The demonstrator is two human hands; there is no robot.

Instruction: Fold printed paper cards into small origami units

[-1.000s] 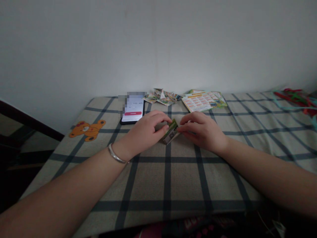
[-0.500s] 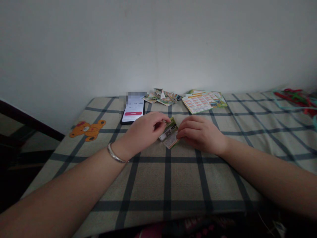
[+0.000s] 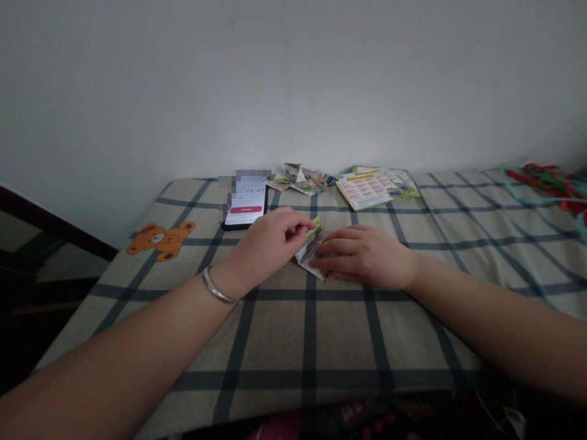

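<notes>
Green-and-white folded paper under our flattened right hand, pinched by our left hand.
Uneven pressure could skew its crease.

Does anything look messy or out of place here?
Slightly: the coloured strips at the far right lie tangled, and the checked cloth nearby is rumpled. The flat bear figure lies sideways, head toward the picture's left. I see nothing spilled.

Beige tablecloth — blue-grey grid, green-and-white printed paper, orange bear, silver bracelet
</notes>
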